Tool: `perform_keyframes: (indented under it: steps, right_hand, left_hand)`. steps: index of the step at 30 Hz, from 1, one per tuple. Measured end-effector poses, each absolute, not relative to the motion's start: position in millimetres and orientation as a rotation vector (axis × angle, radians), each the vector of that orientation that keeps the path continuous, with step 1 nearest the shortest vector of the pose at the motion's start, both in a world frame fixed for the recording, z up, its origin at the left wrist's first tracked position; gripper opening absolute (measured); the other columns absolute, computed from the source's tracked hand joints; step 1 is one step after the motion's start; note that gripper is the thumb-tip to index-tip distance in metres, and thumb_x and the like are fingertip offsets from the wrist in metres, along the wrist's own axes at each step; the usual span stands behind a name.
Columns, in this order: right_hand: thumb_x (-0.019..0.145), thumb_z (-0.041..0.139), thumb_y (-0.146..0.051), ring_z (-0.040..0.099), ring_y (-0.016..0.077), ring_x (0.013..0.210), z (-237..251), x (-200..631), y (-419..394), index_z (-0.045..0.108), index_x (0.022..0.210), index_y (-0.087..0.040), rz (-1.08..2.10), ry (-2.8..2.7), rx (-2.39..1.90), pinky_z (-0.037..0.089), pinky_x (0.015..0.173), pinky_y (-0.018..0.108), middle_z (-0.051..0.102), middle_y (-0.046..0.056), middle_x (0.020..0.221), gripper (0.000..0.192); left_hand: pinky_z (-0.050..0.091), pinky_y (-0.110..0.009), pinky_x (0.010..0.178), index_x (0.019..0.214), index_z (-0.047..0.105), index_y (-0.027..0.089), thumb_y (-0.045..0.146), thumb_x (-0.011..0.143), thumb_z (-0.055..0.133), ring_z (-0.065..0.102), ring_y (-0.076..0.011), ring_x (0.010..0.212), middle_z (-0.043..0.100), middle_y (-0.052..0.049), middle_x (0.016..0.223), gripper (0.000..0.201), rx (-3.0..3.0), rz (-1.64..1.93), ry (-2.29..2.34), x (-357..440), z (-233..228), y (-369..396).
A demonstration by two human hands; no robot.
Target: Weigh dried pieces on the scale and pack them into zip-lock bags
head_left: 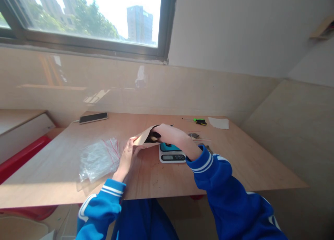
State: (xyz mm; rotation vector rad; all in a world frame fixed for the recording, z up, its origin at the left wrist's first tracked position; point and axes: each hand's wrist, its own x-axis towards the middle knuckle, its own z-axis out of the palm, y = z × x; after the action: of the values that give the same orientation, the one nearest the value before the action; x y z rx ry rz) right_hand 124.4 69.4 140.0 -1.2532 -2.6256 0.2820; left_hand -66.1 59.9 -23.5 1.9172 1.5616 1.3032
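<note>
My left hand [127, 153] is closed on the side of a tan paper bag [142, 138], which tilts with its mouth toward the right. My right hand [165, 133] reaches into that mouth from the right, its fingers mostly hidden among something dark inside. Below my right wrist stands a white kitchen scale [172, 158] with a teal top, partly covered by the arm. Some dark bits lie on the scale's top. Right of the scale, small clear zip bags [194, 135] hold dark contents.
Clear plastic zip bags [97, 160] are piled on the left of the wooden table [146, 184]. A phone [93, 118] lies at the back left. Two screwdrivers [199, 121] and a white paper piece [218, 123] lie at the back right. Dark crumbs dot the tabletop before the scale.
</note>
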Motion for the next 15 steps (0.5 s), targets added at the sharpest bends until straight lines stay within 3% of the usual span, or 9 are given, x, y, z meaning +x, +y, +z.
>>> perform_keyframes:
  steps: [7, 10, 15]
  right_hand:
    - [0.087, 0.056, -0.026, 0.066, 0.0168, 0.079, 166, 148, 70, 0.071, 0.101, -0.016, 0.55, -2.438, -1.038, 0.048, 0.07, 0.025, 0.075, 0.005, 0.094, 0.022]
    - [0.084, 0.06, -0.035, 0.066, 0.0187, 0.091, 165, 162, 75, 0.071, 0.101, -0.017, 0.672, -2.218, -0.916, 0.05, 0.077, 0.027, 0.074, 0.004, 0.1, 0.026]
    - [0.078, 0.069, -0.043, 0.068, 0.0211, 0.084, 151, 202, 87, 0.071, 0.088, -0.02, 0.631, -1.837, -1.046, 0.054, 0.075, 0.032, 0.074, 0.002, 0.088, 0.026]
  left_hand:
    - [0.05, -0.039, 0.088, 0.12, 0.049, 0.021, 0.043, 0.086, 0.051, 0.064, -0.0247, 0.104, 0.066, -0.01, 0.111, 0.041, 1.86, 1.31, 1.547, -72, -20, 72]
    - [0.049, -0.042, 0.092, 0.122, 0.049, 0.02, 0.045, 0.086, 0.051, 0.062, -0.0261, 0.11, 0.065, -0.012, 0.117, 0.044, 1.839, 1.329, 1.52, -73, -19, 74]
    - [0.05, -0.047, 0.088, 0.125, 0.047, 0.019, 0.053, 0.087, 0.046, 0.065, -0.0301, 0.104, 0.069, -0.013, 0.107, 0.051, 1.77, 1.271, 1.559, -74, -10, 75]
